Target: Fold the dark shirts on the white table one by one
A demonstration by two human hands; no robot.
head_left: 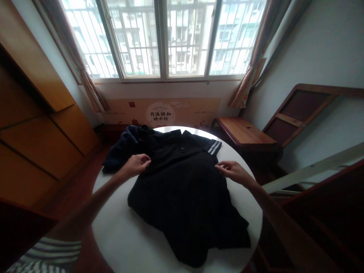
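Note:
A black polo shirt [184, 189] lies spread over a round white table [119, 227], its collar end away from me and its lower edge crooked towards me. Pale stripes band the cuff of its right-hand sleeve [214, 147]. At the shirt's left side, my left hand [138, 163] is closed, fingertips pinching the cloth. Opposite it, my right hand [231, 170] pinches the shirt's right edge just below the striped sleeve. Dark navy clothing [122, 148] is heaped beyond my left hand, partly against the shirt.
Behind the table, a wooden bench or stool [246, 131] stands at the right, near a leaning wooden frame [301, 110]. Orange-brown cabinets [42, 140] line the left. A printed cardboard panel [119, 108] stands beneath the barred window [184, 41].

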